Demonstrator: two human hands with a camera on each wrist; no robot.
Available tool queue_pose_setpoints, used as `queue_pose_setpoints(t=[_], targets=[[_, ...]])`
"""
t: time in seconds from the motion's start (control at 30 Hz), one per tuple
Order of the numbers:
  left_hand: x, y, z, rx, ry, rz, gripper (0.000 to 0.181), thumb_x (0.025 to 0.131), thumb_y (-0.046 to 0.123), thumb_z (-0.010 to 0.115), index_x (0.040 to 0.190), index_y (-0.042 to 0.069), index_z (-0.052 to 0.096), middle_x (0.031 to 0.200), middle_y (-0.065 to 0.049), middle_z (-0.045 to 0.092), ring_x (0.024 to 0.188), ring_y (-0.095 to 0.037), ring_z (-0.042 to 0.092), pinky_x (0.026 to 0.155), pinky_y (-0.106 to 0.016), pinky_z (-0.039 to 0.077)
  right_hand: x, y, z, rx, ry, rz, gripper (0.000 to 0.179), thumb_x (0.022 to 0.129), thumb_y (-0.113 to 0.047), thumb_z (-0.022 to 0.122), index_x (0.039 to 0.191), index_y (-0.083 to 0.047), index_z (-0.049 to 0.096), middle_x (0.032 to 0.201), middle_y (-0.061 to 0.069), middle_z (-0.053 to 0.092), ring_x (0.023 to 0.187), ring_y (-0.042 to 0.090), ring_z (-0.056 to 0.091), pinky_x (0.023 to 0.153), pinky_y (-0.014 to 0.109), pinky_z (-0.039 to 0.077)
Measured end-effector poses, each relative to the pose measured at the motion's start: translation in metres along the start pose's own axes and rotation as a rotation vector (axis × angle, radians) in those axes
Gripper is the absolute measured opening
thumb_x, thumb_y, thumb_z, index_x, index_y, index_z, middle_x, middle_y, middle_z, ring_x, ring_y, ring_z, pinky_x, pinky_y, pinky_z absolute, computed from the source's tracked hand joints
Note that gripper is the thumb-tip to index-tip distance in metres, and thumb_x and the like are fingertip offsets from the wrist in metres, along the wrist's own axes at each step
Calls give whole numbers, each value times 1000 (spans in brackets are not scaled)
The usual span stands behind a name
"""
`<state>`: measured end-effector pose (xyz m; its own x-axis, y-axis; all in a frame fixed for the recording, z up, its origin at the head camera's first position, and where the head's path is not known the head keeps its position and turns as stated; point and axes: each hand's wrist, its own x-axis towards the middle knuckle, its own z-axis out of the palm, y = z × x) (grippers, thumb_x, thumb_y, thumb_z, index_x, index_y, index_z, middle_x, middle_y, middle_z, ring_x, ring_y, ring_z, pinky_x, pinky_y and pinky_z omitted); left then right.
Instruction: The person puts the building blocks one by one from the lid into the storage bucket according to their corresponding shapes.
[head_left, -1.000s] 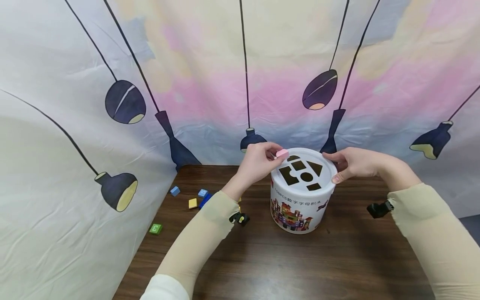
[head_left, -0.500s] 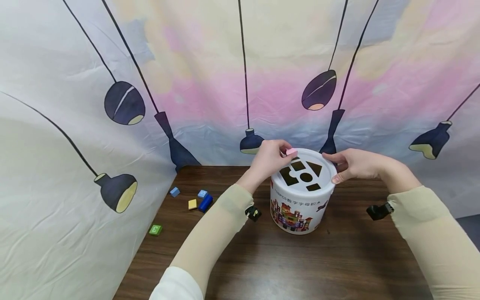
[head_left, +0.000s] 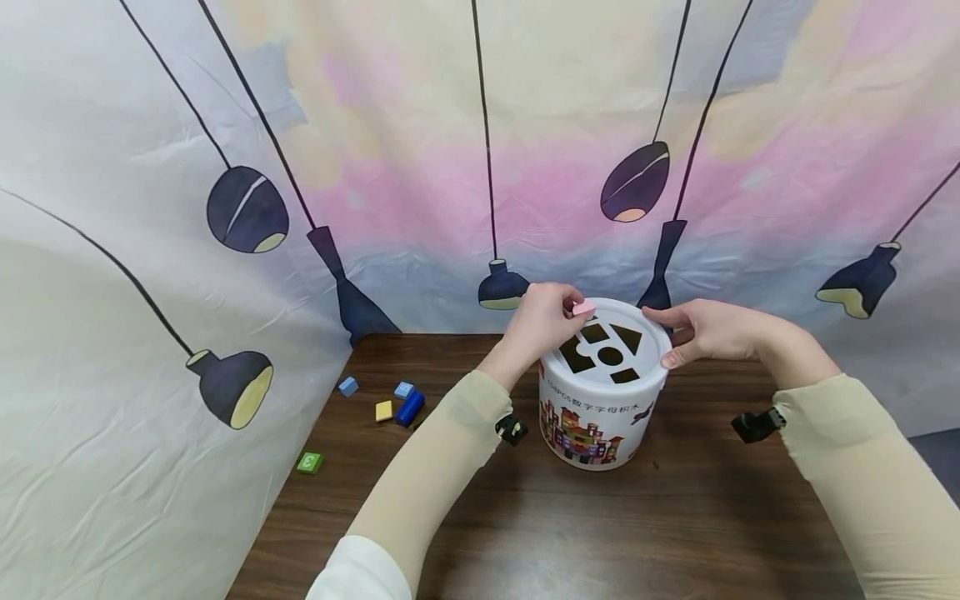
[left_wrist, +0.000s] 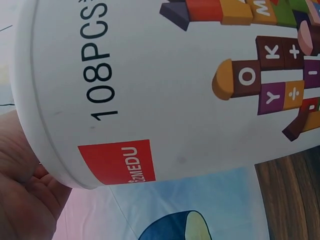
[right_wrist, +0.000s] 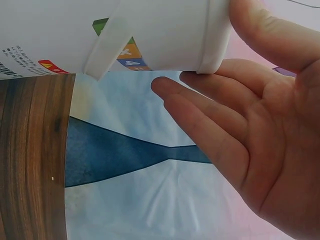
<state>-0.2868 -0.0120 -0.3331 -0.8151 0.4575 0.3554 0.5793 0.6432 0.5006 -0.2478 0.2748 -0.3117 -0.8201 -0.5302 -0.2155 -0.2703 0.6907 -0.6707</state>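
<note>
A white bucket (head_left: 592,417) with printed toy-block pictures stands upright on the table. Its white lid (head_left: 645,367) has several cut-out holes: round, triangular, square and others. My left hand (head_left: 543,317) pinches a pink block (head_left: 583,309) over the lid's far left part; whether the block touches the lid I cannot tell. In the left wrist view the bucket's side hides the block, and only part of the left hand (left_wrist: 25,185) shows. My right hand (head_left: 720,329) holds the lid's right rim between thumb and fingers. In the right wrist view, its other fingers (right_wrist: 200,120) stretch out below the rim.
On the dark wooden table (head_left: 525,533), left of the bucket, lie a blue cylinder (head_left: 410,408), a yellow block (head_left: 384,411), two light blue blocks, one of them the left block (head_left: 348,386), and a green block (head_left: 310,463). A painted cloth (head_left: 420,192) hangs behind.
My left hand has moved right with the pink block, further over the lid, then stayed nearly still. The right hand keeps its hold on the rim.
</note>
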Motion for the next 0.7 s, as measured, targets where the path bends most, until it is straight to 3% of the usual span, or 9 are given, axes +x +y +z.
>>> queue_pose_setpoints(t=[0.23, 0.7], targets=[[1, 0, 1, -11, 1, -2, 17, 102, 27, 76, 108, 11, 80, 96, 1, 73, 83, -9, 64, 72, -23, 54, -1, -1, 1, 10, 4, 0, 100, 92, -23, 86, 163, 12, 25, 154, 36, 48, 129, 51, 62, 97, 54, 59], [3, 5, -3, 40, -49, -47, 22, 100, 26, 80, 118, 13, 80, 100, 1, 72, 88, -11, 64, 74, -25, 53, -4, -1, 2, 16, 18, 2, 103, 91, -30, 87, 164, 10, 26, 154, 35, 49, 130, 50, 62, 98, 56, 58]])
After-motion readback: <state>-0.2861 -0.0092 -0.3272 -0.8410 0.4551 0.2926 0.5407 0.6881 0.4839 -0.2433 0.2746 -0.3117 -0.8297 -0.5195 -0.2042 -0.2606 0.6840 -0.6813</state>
